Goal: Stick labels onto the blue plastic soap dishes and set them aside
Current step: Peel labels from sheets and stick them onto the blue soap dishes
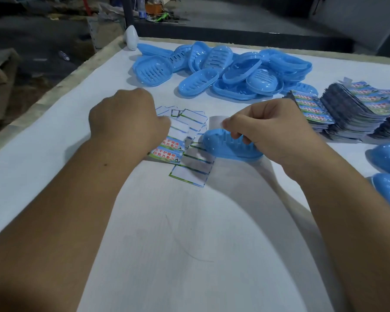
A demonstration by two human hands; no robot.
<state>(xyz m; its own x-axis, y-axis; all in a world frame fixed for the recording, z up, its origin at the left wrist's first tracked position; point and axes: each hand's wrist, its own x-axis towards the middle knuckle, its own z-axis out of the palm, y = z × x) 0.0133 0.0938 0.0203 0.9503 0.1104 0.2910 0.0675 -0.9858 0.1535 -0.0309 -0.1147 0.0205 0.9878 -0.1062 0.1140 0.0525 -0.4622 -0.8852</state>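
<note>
White-covered table (54, 154) with blue soap dishes (223, 70), dim cluttered floor (43, 41) beyond.

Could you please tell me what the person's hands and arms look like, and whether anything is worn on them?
Both forearms are bare: no sleeves, gloves, watch or rings show on the left hand or the right hand. A small dark mole marks the left forearm.

Both forearms are bare, sleeveless, with a small mole on the left forearm (105, 164).
</note>
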